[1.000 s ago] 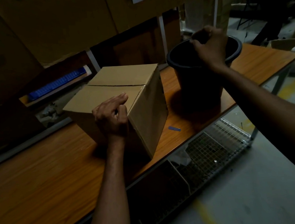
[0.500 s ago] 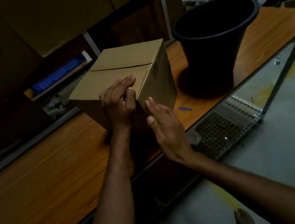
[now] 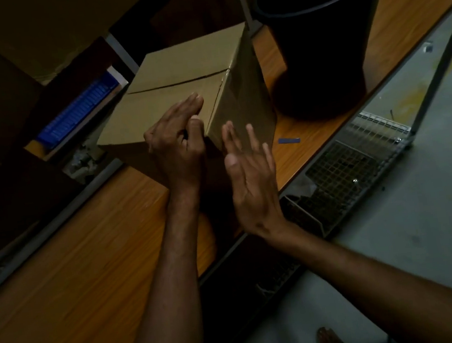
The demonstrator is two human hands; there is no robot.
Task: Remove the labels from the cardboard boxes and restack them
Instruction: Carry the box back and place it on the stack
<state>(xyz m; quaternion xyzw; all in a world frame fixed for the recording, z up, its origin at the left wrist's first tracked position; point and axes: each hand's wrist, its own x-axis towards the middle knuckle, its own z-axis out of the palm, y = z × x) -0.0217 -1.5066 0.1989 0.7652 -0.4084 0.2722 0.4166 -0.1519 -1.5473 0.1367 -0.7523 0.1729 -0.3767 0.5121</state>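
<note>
One cardboard box sits on wooden table, flaps closed, seam running across its top, one corner pointing at the camera.

Left hand is at the box's near top corner. Its upper fingers lie straight across the top face, while the thumb and lower fingers are bent against the corner edge. There is a dark spot between the fingers, too dim to identify, so I cannot tell if the hand pinches anything.

Right hand is just right of the left hand, in front of the box's right side face. Its palm is flat and turned toward the box, fingers straight and spread, holding nothing. Fingertips overlap the face; contact unclear.

Black bucket stands right of the box, close to it but apart. A small blue strip lies on the table right of the box's lower corner. A blue ribbed object sits left of the box on a lower ledge. A wire mesh tray is below the table edge, right of the box.
</note>
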